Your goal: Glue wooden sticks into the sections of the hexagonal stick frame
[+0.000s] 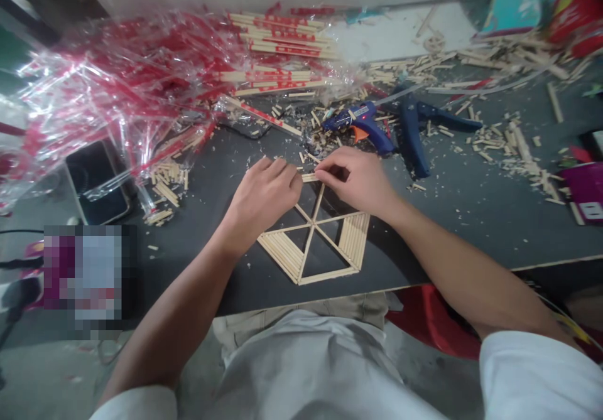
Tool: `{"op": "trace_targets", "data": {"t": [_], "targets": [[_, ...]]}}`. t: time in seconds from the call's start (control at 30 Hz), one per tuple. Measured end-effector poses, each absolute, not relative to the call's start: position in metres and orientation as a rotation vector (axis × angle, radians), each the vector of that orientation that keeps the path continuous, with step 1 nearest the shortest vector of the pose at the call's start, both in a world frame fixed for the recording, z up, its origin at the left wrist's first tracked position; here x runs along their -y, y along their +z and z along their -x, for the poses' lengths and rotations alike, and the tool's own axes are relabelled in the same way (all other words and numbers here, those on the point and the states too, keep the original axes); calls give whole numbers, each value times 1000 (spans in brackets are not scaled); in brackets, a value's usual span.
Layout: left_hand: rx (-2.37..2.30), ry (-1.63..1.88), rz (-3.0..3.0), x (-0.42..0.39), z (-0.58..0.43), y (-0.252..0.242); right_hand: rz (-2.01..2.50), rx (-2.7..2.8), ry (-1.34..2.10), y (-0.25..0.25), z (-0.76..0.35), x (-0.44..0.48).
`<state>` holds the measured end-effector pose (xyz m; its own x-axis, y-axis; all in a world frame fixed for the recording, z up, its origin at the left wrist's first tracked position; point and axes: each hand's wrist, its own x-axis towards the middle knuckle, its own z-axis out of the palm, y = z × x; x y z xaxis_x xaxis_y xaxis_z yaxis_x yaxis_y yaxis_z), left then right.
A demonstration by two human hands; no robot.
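Note:
A hexagonal frame of pale wooden sticks lies flat on the dark table before me, its spokes meeting at a centre. Rows of sticks partly fill its left and right sections. My left hand is closed over the far left edge, fingers curled down onto the frame and hiding that corner. At the far edge, my right hand pinches at a short wooden stick lying along the rim. Its fingertips hide the stick's right end. Just beyond are a blue glue gun with an orange trigger and a dark blue hand cutter.
Clear wrappers with red print and bundled sticks heap up at the back left. A phone lies on the left. Cut stick pieces scatter across the right. A purple box stands at the right edge.

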<state>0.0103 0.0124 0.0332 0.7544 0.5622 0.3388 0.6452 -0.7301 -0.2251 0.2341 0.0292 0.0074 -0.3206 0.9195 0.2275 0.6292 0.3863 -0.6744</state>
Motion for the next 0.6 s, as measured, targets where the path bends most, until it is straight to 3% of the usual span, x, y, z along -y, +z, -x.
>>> {"op": "trace_targets", "data": {"t": [0.6], "targets": [[840,-280,2590,-11,-14,37,1340,2045,689,8,-234,-30]]}}
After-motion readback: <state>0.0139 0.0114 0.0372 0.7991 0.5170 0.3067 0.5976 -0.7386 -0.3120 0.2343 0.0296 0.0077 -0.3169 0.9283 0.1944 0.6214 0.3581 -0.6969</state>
